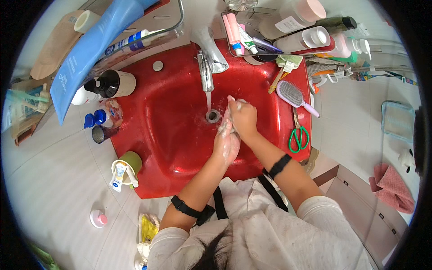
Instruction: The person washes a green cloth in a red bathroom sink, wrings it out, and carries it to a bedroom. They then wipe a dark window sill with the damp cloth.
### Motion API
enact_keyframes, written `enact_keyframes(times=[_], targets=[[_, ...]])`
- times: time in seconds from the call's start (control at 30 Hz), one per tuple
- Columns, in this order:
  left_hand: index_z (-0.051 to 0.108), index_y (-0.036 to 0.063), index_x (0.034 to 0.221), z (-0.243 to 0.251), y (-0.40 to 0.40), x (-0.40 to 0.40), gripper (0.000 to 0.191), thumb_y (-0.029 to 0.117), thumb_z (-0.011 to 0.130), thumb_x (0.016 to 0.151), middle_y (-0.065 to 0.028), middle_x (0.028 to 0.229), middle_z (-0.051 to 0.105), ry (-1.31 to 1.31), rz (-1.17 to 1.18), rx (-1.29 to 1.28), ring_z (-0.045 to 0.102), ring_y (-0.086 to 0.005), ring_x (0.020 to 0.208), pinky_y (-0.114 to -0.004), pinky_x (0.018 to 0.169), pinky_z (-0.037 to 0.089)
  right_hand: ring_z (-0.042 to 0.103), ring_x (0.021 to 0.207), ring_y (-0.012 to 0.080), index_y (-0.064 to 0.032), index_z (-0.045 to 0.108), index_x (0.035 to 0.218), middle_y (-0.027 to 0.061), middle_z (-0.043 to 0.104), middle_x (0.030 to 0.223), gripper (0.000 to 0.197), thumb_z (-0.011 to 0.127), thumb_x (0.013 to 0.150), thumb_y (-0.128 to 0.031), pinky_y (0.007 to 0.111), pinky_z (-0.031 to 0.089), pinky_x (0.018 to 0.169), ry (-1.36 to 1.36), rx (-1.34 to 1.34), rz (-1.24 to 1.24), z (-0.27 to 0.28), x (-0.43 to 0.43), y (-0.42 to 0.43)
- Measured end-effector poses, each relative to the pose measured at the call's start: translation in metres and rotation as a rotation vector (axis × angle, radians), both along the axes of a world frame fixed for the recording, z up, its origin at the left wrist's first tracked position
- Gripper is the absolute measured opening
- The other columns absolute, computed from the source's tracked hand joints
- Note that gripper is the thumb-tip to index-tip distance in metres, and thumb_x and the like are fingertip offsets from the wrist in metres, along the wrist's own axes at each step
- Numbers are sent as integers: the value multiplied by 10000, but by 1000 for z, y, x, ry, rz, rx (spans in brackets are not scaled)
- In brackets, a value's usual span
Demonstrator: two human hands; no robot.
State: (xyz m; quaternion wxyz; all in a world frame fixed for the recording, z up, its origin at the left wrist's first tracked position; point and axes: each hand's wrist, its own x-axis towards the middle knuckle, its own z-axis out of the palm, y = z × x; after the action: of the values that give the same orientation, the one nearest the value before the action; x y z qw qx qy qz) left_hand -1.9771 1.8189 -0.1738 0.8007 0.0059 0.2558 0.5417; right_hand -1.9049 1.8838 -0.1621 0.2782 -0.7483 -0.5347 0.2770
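Over the red sink basin (182,135), my left hand (228,141) and my right hand (242,118) are pressed together, both covered with white lather. The right hand lies across the left hand's fingers, and its own fingers are partly curled. Whether anything small sits between the palms is hidden. Just up and to the left of them, a thin stream of water runs from the chrome faucet (206,74) towards the drain (213,116).
Scissors with green handles (299,138) and a hairbrush (293,93) lie on the sink's right rim. Pump bottles (116,83) and a green cup (131,162) stand at the left. Clear shelves holding tubes and bottles (314,37) overhang the back edge.
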Motion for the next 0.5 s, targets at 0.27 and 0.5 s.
enact_keyframes(times=[0.27,0.5], targets=[[564,195,1346,-27,5,-32,415,483,496,1056,0,1077,594,-126,33,-271,577,-153,985,-356,845,493,667,617,386,-10,687,682,226,648,654,562,544,1010,-443,488,494,588,15,-5,293,25,-35,-36],[436,152,1480,-13,7,-24,474,430,408,1097,-46,1423,531,35,25,-393,529,-218,1288,-408,1097,434,647,608,445,-3,694,659,249,628,624,571,514,1019,-408,527,504,619,-20,-103,112,-12,-35,2]])
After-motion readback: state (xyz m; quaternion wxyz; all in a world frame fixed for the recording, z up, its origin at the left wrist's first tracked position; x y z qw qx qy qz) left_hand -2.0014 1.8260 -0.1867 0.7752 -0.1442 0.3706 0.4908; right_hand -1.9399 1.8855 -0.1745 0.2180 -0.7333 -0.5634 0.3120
